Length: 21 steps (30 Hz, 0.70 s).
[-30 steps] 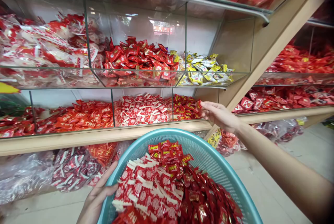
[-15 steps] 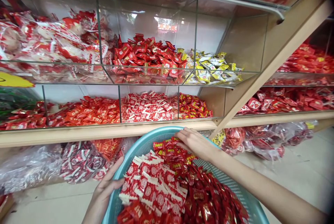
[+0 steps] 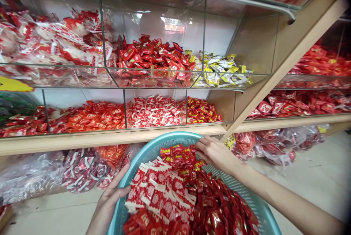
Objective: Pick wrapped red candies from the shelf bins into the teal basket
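Observation:
A teal plastic basket [image 3: 175,135] with mesh sides holds several kinds of wrapped candy. My left hand [image 3: 111,196] grips its left rim, with the thumb inside the wall and the fingers outside. My right hand [image 3: 215,152] lies over the far right rim, its bent fingers reaching inside and slightly apart. Their tips are beside red candies with yellow lettering [image 3: 185,158], and I see nothing held in them. Red-and-white candies [image 3: 161,187] fill the basket's middle left. Dark red shiny candies [image 3: 216,205] lie at the right, and plain red packets [image 3: 145,224] at the bottom.
Glass-divided shelves [image 3: 175,129] of wrapped candies stand just beyond the basket. A slanting wooden post [image 3: 257,92] rises at the right. Clear plastic bags of candy [image 3: 85,171] sit below the shelf, with more bags [image 3: 276,147] at the right on the tiled floor.
My right hand has shifted right along the far rim, uncovering more of the yellow-lettered candies. My left hand and the basket have hardly moved.

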Tool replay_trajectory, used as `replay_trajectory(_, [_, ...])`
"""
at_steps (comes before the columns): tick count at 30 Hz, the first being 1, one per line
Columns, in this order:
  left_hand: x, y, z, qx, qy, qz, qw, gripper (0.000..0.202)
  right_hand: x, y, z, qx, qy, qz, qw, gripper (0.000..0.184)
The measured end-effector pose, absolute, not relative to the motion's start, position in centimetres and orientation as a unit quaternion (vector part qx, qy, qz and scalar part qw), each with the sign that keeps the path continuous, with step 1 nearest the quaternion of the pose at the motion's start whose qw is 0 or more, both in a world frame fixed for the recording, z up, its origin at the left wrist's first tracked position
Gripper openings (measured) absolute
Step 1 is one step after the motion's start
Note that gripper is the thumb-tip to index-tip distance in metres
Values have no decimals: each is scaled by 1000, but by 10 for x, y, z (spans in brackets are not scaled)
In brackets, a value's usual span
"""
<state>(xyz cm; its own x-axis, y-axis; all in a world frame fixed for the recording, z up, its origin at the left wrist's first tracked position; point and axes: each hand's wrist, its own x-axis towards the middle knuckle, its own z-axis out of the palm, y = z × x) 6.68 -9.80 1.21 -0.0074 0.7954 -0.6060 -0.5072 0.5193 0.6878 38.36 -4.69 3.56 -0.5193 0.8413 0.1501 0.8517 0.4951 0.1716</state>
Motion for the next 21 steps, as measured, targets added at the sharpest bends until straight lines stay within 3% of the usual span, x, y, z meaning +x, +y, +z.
replay_trajectory(21, [66,-96,6,186,572,482,637,62,371,-64,4,-584,-806,-81,-54,18])
